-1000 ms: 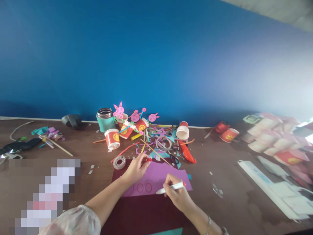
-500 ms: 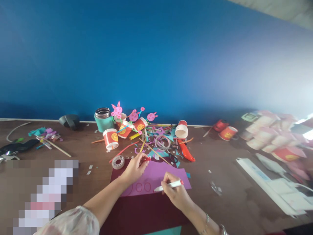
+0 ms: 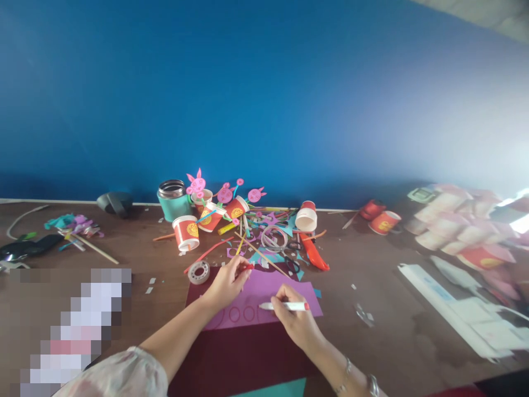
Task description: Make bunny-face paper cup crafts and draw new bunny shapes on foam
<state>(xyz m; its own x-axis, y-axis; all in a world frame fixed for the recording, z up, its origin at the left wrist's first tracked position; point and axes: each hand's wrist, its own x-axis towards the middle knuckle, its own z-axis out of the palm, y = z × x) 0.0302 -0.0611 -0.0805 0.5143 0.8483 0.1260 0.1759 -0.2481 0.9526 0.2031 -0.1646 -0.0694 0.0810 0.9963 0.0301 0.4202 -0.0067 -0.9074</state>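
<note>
My right hand (image 3: 291,314) grips a white marker (image 3: 295,306) with a red end, its tip on the purple paper (image 3: 281,281). Circles (image 3: 242,314) drawn in red line the paper's lower part, and a curved stroke begins at the tip. Above the paper's left part, my left hand (image 3: 229,278) pinches a small red marker cap (image 3: 249,267). Beneath the purple paper lies a dark maroon sheet (image 3: 243,358).
A tape roll (image 3: 199,272) lies left of the paper. Behind it are paper cups (image 3: 185,232), pink paper animal faces (image 3: 257,194), scissors (image 3: 292,266) and scraps. A teal flask (image 3: 173,201) stands near the wall. On the right are stacked cups (image 3: 458,220) and a white power strip (image 3: 446,314).
The marker tip has moved up a little on the purple paper, and a new curved red line shows right of the circles. My left hand stays nearly where it was.
</note>
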